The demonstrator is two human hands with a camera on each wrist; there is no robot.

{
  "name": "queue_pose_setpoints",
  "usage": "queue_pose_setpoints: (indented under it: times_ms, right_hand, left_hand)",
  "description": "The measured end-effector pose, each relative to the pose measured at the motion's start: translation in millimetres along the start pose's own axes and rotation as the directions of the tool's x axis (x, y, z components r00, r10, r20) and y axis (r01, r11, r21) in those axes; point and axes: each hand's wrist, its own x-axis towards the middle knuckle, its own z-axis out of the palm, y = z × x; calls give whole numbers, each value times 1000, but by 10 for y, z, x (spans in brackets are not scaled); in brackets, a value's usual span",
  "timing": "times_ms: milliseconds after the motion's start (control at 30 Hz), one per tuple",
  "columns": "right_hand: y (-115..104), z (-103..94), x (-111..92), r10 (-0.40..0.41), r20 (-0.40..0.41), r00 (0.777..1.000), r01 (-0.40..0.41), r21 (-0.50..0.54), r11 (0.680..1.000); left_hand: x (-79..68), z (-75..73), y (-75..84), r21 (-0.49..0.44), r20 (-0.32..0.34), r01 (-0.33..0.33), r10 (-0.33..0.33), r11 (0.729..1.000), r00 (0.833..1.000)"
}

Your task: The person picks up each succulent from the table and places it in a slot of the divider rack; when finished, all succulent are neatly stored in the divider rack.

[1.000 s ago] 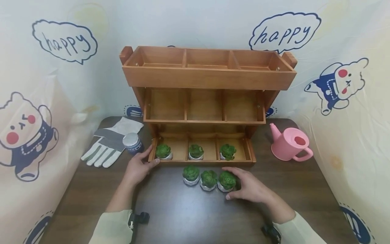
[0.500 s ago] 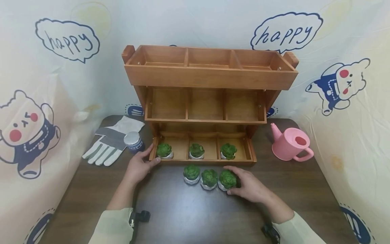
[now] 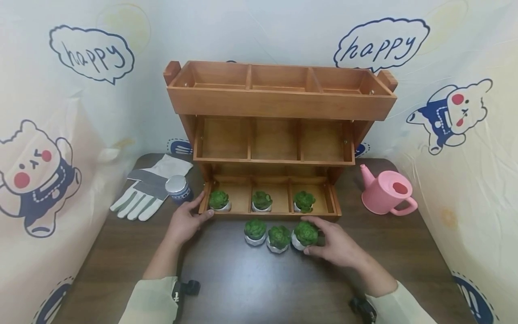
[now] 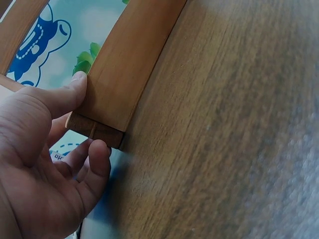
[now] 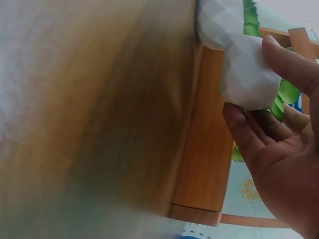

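My right hand (image 3: pixel 337 245) pinches a plant (image 3: pixel 306 231) by its white pot (image 5: pixel 249 74), thumb on the near side, fingers round the far side; whether its base is off the table (image 3: pixel 238 288) I can't tell. Just left of those fingertips stands the middle plant (image 3: pixel 279 237), so close that a sideways nudge could topple it.

The pot is faceted and rests against only a few fingertips, so a slack pinch could let it tip. The rack (image 3: pixel 279 104) has its front edge right ahead of these fingers; a low swing forward would knock the pot on it.

My left hand (image 3: pixel 187 223) grips the rack's lower corner, thumb on the front; a hard tug there could jostle everything inside. Just past those fingers, the jar (image 3: pixel 178 188) could get bumped if they flicked outward.
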Motion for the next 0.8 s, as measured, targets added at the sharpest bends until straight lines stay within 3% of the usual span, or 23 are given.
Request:
queue_pose_setpoints:
  times_ms: [600,800]
  right_hand:
    - [-261,-341,28,-63,-9,998,63,-26,998]
    - [-352,-463,57,-128,-26,991,127,-19,992]
  left_hand:
    - [-8,0,-5,-11,-2,4,-4,1000,1000]
    - [-11,-1,5,-5,-7,2,-2,1000,1000]
